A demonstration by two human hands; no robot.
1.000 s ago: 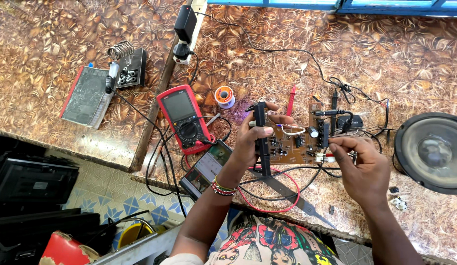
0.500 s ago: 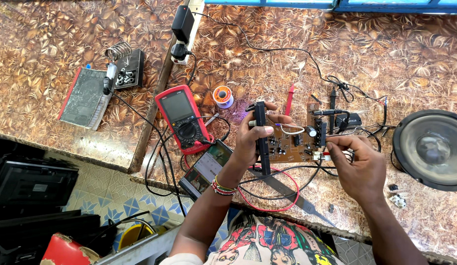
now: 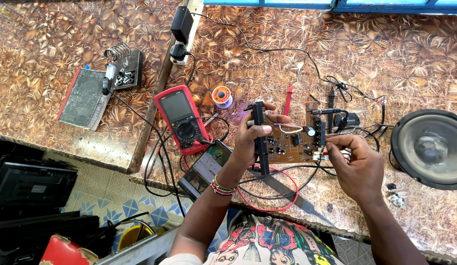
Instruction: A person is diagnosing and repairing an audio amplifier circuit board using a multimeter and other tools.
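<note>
My left hand (image 3: 253, 137) grips the left end of a brown circuit board (image 3: 293, 140), fingers wrapped over the black heat sink bar (image 3: 259, 132) fixed along that edge. My right hand (image 3: 355, 164) pinches the board's lower right corner, where small connectors and wires come off. The board is held slightly above the patterned countertop (image 3: 385, 64), with black capacitors and a white wire on top. A red multimeter (image 3: 182, 119) lies just left of my left hand, and a phone (image 3: 206, 168) lies under my left wrist.
A black speaker (image 3: 430, 147) sits at the right. A solder spool (image 3: 221, 95), red probe (image 3: 288, 99), black probe (image 3: 330, 100), power adapter (image 3: 181, 24), soldering iron stand (image 3: 124, 66) and notebook (image 3: 83, 98) lie on the counter. Red and black cables loop near the front edge.
Both hands and the board stay almost where they were; the view shifts only slightly.
</note>
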